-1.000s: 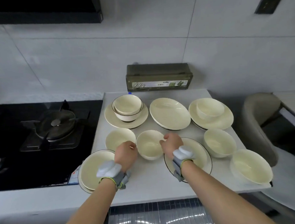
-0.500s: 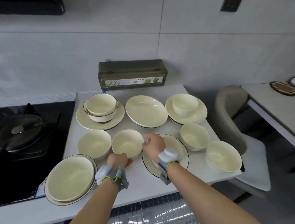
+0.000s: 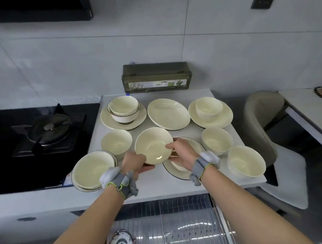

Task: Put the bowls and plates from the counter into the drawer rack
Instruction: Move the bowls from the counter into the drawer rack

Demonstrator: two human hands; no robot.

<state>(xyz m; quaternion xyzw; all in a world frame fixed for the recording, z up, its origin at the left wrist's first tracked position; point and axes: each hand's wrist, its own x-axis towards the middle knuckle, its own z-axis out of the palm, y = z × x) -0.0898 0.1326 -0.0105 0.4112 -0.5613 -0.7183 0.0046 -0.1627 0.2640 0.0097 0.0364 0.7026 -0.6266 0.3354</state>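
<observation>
A cream bowl (image 3: 152, 144) is lifted off the counter and tilted toward me. My left hand (image 3: 134, 162) grips its near left rim and my right hand (image 3: 181, 152) grips its right rim. Under my right hand lies a dark-rimmed plate (image 3: 179, 173). More cream bowls (image 3: 116, 142) and plates (image 3: 168, 114) stand on the white counter (image 3: 159, 186). The wire drawer rack (image 3: 170, 223) is pulled out below the counter, with a patterned dish (image 3: 121, 243) at its front left.
A black gas hob (image 3: 46, 130) sits left of the counter. A green box (image 3: 156, 77) stands against the tiled wall. A grey chair (image 3: 263, 121) and a table (image 3: 309, 108) are to the right.
Both hands have closed on the middle bowl and lifted it from the counter, tilting it toward me. The camera has swung back left and down, bringing the drawer rack into sight.
</observation>
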